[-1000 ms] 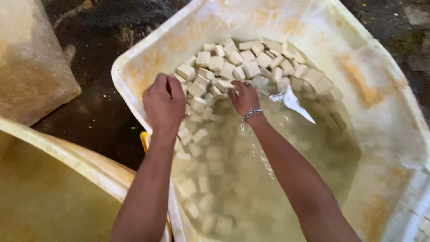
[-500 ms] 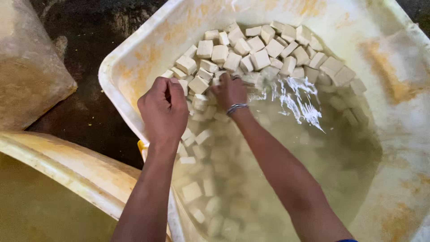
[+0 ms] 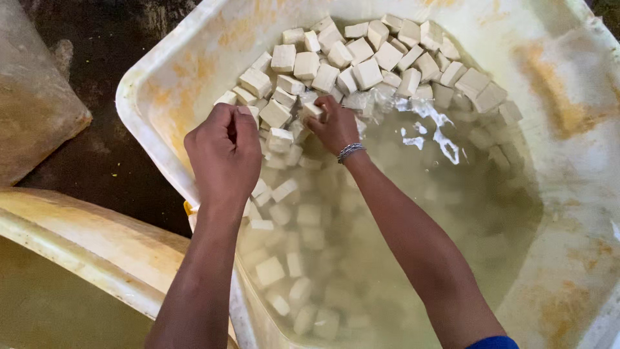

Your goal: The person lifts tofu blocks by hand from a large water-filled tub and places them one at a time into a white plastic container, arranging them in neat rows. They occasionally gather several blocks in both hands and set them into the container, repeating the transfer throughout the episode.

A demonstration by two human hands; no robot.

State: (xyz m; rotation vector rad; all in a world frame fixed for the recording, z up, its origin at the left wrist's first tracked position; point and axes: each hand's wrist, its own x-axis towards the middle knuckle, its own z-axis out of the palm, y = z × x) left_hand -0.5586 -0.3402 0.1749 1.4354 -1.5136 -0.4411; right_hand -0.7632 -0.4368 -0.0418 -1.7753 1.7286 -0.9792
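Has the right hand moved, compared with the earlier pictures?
Cannot tell. The right hand rests among the white cubes at the waterline of the tub as before; the camera shifted.

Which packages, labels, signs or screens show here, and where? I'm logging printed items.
None in view: only a white tub of cloudy water with pale cubes, a yellowish tub at lower left, and the left hand and right hand.

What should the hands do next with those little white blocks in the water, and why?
Probably lift the right hand up out of the cloudy water with the pale cube-shaped block its fingers touch. That hand sits right at the heap of blocks in the stained white plastic tub, while the left hand hovers curled above the tub's near rim.
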